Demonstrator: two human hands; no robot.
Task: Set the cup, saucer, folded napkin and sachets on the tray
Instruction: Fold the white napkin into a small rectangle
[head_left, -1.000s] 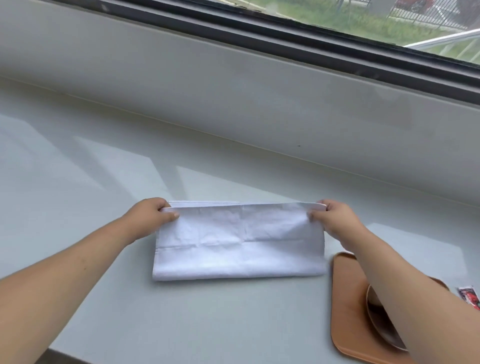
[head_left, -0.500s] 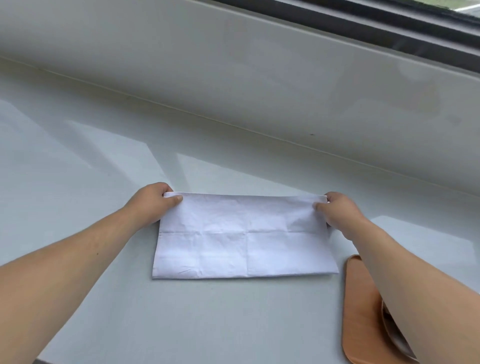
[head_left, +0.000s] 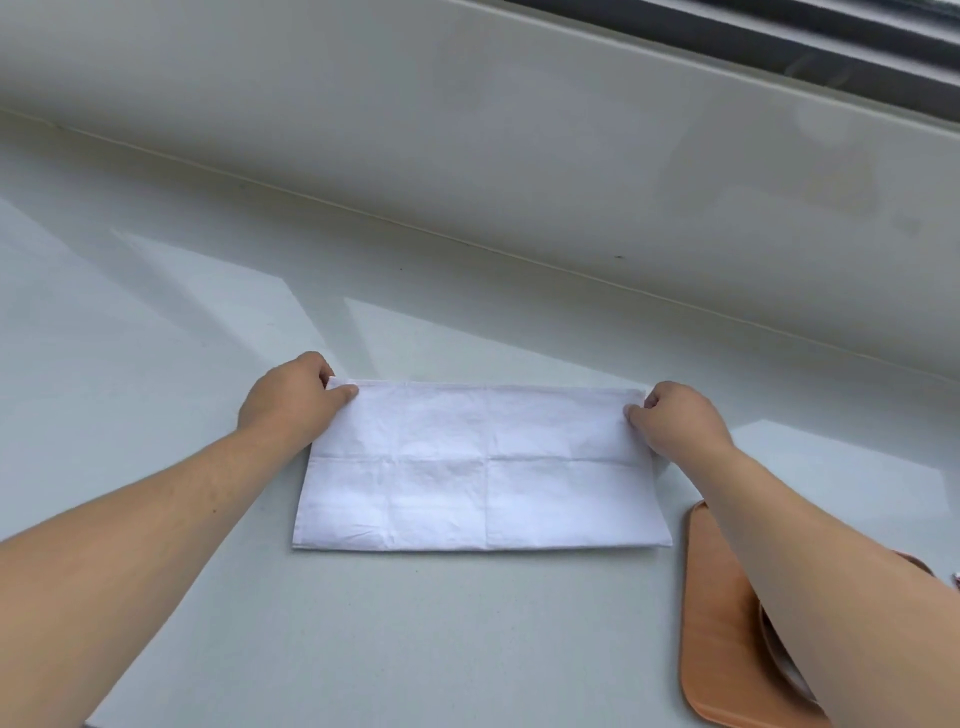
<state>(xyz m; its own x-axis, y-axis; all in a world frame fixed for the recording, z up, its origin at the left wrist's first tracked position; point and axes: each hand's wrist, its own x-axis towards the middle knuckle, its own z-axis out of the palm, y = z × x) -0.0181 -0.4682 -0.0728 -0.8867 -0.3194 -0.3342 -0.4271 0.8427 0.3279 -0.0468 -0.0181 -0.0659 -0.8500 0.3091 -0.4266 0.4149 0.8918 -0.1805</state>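
Both hands pinch the napkin's far corners

The left hand and right hand each grip a far corner of the white napkin, lying flat on the counter just left of the tray.

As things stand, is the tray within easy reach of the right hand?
Probably yes. The right hand pinches the far right corner of the napkin, and the tray lies just beneath that forearm with nothing between them; it would only have to release or carry the napkin.
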